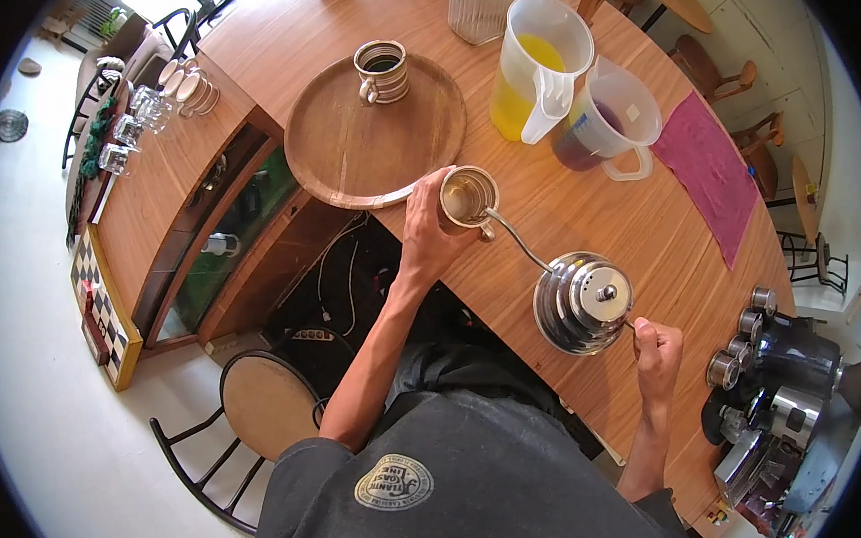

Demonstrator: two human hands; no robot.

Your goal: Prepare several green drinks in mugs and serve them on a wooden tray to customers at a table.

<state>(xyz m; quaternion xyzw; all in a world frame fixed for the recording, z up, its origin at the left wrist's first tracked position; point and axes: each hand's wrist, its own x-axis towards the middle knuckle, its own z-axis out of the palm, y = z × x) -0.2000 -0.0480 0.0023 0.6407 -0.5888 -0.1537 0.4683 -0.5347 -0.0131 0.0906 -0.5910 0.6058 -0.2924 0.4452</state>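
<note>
My left hand is closed around a ribbed ceramic mug near the table's edge. In my right hand is the handle of a shiny steel gooseneck kettle, whose lid is on. The tip of its spout meets the mug's rim; whether liquid flows cannot be told. Beyond my left hand lies a round wooden tray, bearing a second ribbed mug with dark liquid in it. Two plastic measuring jugs stand to the right of the tray, one with yellow liquid, the other with dark reddish liquid.
A ribbed clear pitcher stands at the back, a magenta cloth at the right. Metal canisters and coffee equipment occupy the near right. Glasses and stacked mugs stand on the left counter, above a stool.
</note>
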